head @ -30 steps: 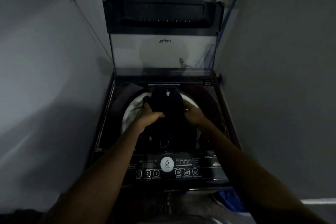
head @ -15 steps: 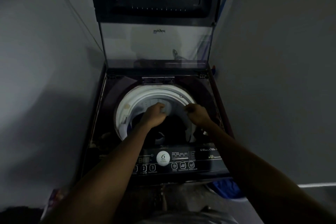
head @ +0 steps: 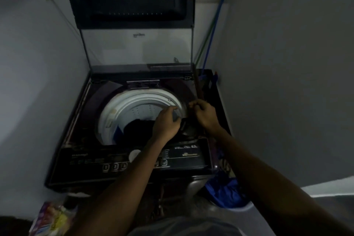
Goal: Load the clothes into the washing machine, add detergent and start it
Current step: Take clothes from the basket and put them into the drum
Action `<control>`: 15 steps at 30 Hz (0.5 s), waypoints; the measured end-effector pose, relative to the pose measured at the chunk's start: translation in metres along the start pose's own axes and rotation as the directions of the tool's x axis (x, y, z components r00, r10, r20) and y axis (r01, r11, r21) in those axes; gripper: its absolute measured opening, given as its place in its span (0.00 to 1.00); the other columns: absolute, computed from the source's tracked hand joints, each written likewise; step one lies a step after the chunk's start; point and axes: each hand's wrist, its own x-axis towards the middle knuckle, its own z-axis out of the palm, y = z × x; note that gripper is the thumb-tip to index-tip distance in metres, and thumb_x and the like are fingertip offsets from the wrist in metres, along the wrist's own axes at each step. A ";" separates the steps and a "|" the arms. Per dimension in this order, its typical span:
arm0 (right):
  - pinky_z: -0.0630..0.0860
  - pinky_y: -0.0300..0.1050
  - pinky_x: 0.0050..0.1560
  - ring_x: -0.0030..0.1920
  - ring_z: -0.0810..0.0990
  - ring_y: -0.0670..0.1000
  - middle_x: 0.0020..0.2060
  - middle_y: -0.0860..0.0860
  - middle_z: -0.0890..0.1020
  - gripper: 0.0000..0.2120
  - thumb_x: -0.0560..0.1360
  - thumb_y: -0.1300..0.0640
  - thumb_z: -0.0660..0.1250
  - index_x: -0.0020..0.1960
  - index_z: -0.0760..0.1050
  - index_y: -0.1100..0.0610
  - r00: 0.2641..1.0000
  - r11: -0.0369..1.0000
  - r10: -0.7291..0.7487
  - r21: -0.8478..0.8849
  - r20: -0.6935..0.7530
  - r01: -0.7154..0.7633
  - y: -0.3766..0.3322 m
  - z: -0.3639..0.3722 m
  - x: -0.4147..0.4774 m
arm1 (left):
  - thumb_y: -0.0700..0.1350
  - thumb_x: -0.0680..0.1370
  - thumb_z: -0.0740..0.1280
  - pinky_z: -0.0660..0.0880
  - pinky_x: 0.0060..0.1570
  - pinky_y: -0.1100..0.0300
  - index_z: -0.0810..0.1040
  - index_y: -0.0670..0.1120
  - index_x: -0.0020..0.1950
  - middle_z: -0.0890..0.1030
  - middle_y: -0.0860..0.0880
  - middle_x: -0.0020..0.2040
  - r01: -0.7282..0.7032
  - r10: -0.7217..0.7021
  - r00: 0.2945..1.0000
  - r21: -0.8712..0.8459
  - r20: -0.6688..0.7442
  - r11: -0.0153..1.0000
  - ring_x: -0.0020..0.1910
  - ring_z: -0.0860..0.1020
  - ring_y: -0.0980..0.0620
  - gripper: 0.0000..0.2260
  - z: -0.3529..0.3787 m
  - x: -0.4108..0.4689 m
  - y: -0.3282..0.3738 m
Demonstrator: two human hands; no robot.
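Better to push down gently and evenly the dark clothes [head: 138,126] low in the drum [head: 134,101] at 6 o'clock, left hand [head: 166,122] curled, right hand [head: 205,115] pinching something small, unclear what, at 3 o'clock of the rim.

Washer [head: 80,140] wedged in a narrow gap btwn 2 grey walls, no room down the left side. Lid [head: 134,30] stands upright at the back, blocking reach from behind; access is from above and the front only. Drum mouth [head: 141,99] is open on its left and centre, dark clothes [head: 138,126] low inside. Both hands, left hand [head: 166,122] and right hand [head: 205,115], crowd the right rim. Blue basket [head: 224,191] fills the floor at right, a bright packet [head: 49,218] at left.
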 end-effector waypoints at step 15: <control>0.69 0.24 0.34 0.39 0.77 0.40 0.46 0.48 0.81 0.11 0.81 0.59 0.58 0.56 0.79 0.55 0.992 0.994 0.108 -0.024 0.061 -0.107 0.128 -0.151 -0.084 | 0.47 0.79 0.66 0.66 0.70 0.53 0.74 0.47 0.67 0.73 0.50 0.70 -0.202 0.199 0.979 0.167 0.038 0.965 0.73 0.66 0.50 0.17 0.152 -0.078 0.124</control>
